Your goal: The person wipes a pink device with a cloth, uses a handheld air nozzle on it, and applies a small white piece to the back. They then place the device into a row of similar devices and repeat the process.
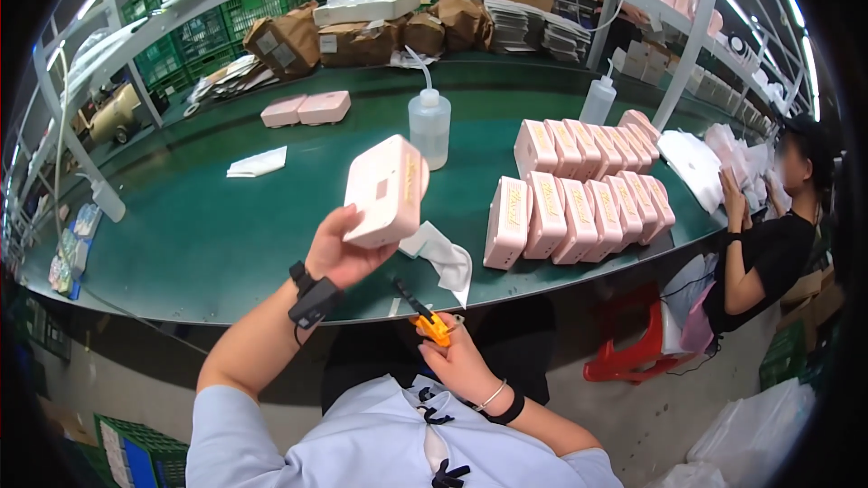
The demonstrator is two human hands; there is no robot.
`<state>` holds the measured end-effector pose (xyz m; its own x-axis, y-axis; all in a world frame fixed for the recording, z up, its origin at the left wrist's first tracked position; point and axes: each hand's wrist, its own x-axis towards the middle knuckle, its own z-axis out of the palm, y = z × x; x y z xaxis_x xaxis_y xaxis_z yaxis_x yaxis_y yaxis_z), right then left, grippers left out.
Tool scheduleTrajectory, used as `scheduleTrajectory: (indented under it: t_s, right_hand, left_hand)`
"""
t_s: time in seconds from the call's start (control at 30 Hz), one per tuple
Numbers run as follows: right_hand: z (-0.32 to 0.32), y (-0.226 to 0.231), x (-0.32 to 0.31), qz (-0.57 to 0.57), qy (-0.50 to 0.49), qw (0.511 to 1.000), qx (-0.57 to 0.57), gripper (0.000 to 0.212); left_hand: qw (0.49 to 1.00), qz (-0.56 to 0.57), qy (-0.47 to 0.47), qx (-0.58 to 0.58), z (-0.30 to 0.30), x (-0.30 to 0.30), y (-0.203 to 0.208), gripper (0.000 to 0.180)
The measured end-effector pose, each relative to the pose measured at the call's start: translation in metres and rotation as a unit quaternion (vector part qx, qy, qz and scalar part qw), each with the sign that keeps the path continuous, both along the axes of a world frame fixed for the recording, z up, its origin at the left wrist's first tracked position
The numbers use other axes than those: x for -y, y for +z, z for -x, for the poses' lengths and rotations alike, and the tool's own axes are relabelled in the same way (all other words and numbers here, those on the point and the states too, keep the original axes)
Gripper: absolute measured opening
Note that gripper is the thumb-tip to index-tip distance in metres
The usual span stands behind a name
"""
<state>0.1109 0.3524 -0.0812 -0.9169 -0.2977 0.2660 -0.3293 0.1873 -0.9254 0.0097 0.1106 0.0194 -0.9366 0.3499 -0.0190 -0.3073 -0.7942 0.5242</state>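
Note:
My left hand holds a pale pink rectangular box up above the green table, gripping its lower left corner. My right hand is low, close to my body, closed on a small orange-handled tool with a dark tip pointing up toward the table edge. A white cloth lies on the table just under the box. Two rows of matching pink boxes stand upright to the right of the cloth.
A clear squeeze bottle stands behind the held box, another bottle farther right. Two pink boxes lie flat at the back, near brown paper bags. A person in black sits at the right. Green crates stand behind.

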Motion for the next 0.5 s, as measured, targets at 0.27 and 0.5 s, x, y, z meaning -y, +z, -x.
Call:
scheduleTrajectory:
  t_s: [0.27, 0.5]
  right_hand:
    - [-0.004, 0.079, -0.064, 0.120, -0.096, 0.987, 0.052, 0.036]
    - [0.057, 0.155, -0.045, 0.332, -0.017, 0.943, -0.006, 0.054]
  left_hand:
    - [0.975, 0.116, -0.030, -0.186, -0.033, -0.025, 0.017, 0.080]
    - [0.935, 0.241, -0.077, -0.249, 0.002, -0.101, 0.050, 0.083]
